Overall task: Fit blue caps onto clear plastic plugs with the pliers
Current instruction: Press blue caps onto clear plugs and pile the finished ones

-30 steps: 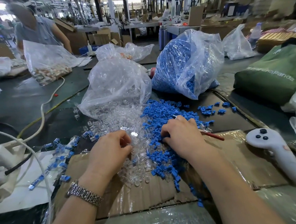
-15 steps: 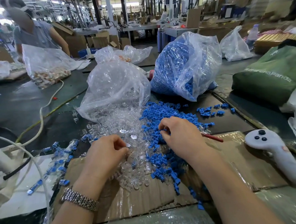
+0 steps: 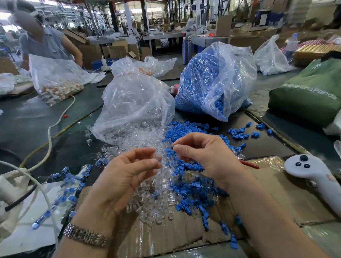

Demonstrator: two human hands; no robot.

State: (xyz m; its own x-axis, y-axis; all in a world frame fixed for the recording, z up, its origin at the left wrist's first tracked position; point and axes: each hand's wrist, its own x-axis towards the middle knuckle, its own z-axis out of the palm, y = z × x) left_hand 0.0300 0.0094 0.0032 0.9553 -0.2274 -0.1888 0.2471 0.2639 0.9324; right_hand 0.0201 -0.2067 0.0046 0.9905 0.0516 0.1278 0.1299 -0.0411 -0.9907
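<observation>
While both hands hover above the heaps, the left hand [image 3: 126, 171] pinches a clear plastic plug [image 3: 157, 157] between thumb and fingertips, and the right hand [image 3: 205, 156] pinches a blue cap [image 3: 168, 150] at its fingertips, the 2 parts close together but whether they touch cannot be told. Below them, a pile of clear plugs [image 3: 150, 200] lies beside a pile of blue caps [image 3: 193, 187] on a sheet of cardboard [image 3: 269, 192] on the table [image 3: 25, 125]. The red-handled pliers [image 3: 249, 164] lie on the cardboard behind the right wrist, mostly hidden. Behind the piles stand a clear bag of plugs [image 3: 136, 103] and a bag of blue caps [image 3: 212, 80]. A white controller [image 3: 318, 179] rests on the right; finished capped plugs [image 3: 69, 187] lie on the left.
</observation>
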